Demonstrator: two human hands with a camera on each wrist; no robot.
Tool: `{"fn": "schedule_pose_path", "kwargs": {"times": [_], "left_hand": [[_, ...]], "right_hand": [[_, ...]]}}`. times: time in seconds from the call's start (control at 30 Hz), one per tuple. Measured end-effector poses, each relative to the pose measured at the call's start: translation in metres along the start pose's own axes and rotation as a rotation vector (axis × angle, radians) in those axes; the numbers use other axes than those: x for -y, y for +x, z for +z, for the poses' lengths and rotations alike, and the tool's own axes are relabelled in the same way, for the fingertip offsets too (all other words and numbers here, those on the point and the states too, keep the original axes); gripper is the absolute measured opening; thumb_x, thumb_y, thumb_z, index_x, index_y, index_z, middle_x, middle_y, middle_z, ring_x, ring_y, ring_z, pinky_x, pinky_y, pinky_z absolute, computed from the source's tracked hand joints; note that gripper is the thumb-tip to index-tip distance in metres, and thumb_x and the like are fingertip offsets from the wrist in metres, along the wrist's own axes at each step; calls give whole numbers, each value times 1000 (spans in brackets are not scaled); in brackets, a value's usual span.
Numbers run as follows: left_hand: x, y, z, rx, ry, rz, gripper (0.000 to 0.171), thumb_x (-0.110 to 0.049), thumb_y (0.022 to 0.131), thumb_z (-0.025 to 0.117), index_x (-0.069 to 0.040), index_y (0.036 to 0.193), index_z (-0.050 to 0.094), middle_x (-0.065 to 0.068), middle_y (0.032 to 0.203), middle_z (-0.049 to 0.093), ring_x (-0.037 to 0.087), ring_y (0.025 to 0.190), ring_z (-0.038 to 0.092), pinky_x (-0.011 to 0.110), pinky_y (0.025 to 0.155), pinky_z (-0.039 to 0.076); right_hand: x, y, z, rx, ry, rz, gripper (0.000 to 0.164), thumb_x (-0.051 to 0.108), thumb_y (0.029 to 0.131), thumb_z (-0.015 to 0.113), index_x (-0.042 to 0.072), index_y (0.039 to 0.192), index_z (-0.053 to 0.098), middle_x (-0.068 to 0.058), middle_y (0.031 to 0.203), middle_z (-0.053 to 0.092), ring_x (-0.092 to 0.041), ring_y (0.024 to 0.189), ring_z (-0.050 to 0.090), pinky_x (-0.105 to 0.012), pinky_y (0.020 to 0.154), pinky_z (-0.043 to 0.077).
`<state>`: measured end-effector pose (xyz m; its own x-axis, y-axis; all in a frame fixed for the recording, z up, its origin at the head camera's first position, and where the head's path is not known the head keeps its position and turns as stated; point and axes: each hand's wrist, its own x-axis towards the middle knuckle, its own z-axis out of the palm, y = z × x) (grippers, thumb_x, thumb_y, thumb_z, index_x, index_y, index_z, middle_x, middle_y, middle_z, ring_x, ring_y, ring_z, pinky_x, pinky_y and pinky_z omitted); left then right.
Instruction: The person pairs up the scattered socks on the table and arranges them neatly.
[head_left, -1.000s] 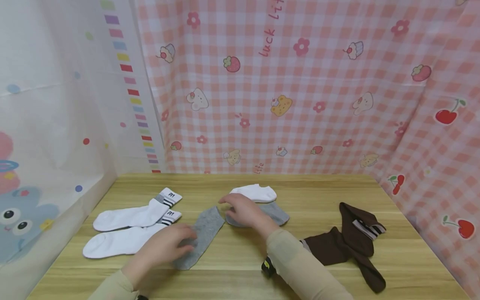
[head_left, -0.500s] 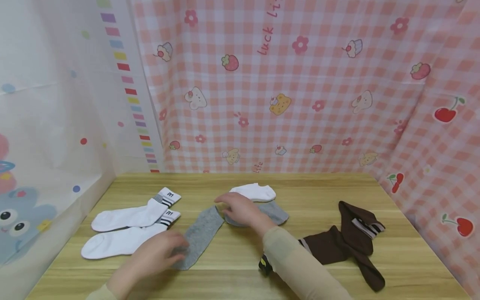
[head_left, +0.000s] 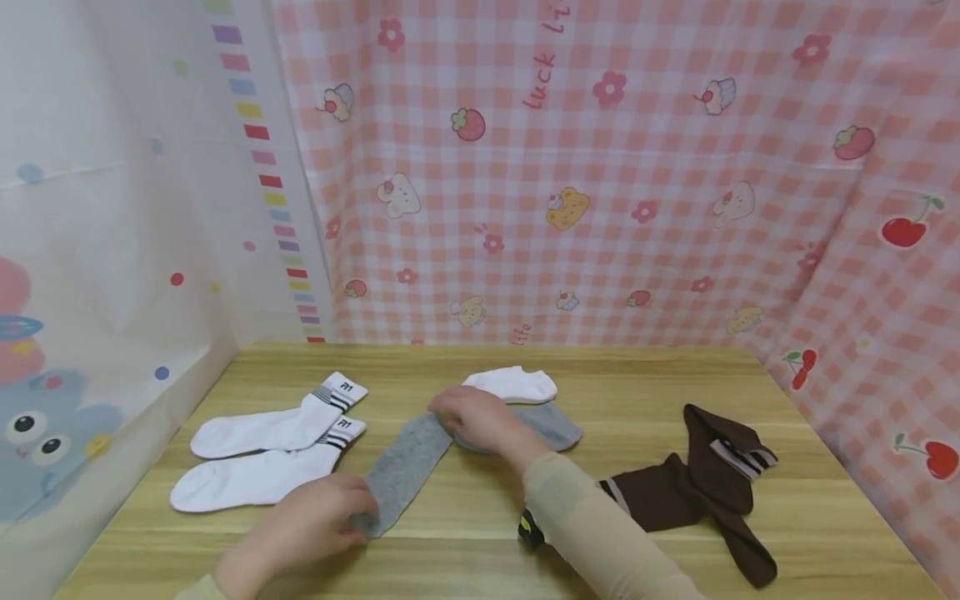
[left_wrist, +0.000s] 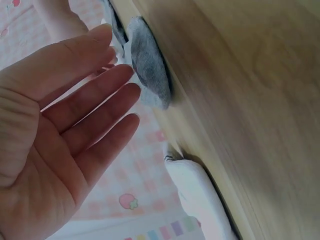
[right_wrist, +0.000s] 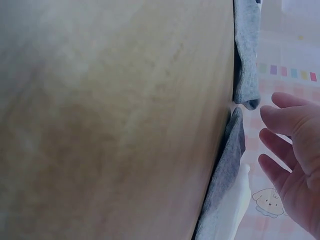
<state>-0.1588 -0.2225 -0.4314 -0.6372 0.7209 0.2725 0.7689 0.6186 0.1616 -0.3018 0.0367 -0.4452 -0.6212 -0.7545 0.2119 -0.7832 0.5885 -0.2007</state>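
Moved left hand (head_left: 318, 512) back, fingers parted as in right hand (head_left: 480, 417), beside grey sock (head_left: 408, 467), likely light, soft, best pinched nearest fingertips.

Two socks (head_left: 411, 468) are grey, a second pair (head_left: 251, 481) white (and black-striped).

Left on worktop (head_left: 465, 575): sock pair (head_left: 258, 433), one just behind other. Centre: slanting sock (head_left: 408, 467), left hand (head_left: 318, 517) beside its near end, right hand (head_left: 482, 419) over its far end. Right of slanting sock: second sock (head_left: 557, 427), third sock (head_left: 513, 385) just behind it. Farther right, beyond right sleeve (head_left: 592, 525): crossed socks (head_left: 720, 483). Behind worktop: hanging cloth (head_left: 480, 175); side cloth (head_left: 112, 242) along left.
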Motion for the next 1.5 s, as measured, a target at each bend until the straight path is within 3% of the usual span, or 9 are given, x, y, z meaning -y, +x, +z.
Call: {"fn": "schedule_pose_path", "kwargs": {"times": [0.37,0.53,0.67,1.0,1.23,1.5], "left_hand": [[-6,5,5,103,86,-59,29,-8,59,82,-21,79,66,-13,79,52,6,68,49,26,53,42],[-7,7,9,125,100,-64,30,-6,58,82,-20,79,66,-12,78,48,5,66,45,26,53,41],[-7,8,12,115,107,-57,33,-5,56,83,-19,79,65,-11,78,46,6,67,44,26,55,41],[-9,11,16,104,129,-72,34,0,56,81,-18,78,62,-9,78,45,9,68,45,28,57,42],[-11,12,18,52,159,-72,33,3,56,77,-18,74,58,-7,77,47,12,68,48,29,57,42],[-9,13,21,-22,170,-51,35,5,56,73,-19,67,50,-8,72,43,13,62,44,29,54,40]], "right_hand": [[3,4,2,47,-70,-1,30,9,102,51,20,125,68,2,131,63,-16,124,54,-29,105,40],[3,5,7,63,-97,-57,31,6,101,51,21,121,70,3,128,65,-14,122,56,-26,103,41],[4,5,9,76,-122,-76,34,3,98,55,22,120,72,3,126,66,-14,120,58,-25,102,43],[11,11,7,129,-166,-26,42,-5,93,59,25,119,72,6,125,66,-13,118,59,-25,99,45],[15,13,8,126,-144,35,37,0,91,61,25,115,75,7,118,69,-10,110,62,-25,89,50],[20,13,7,129,-190,44,27,8,92,64,24,110,76,8,111,71,-9,103,65,-24,86,51]]}}
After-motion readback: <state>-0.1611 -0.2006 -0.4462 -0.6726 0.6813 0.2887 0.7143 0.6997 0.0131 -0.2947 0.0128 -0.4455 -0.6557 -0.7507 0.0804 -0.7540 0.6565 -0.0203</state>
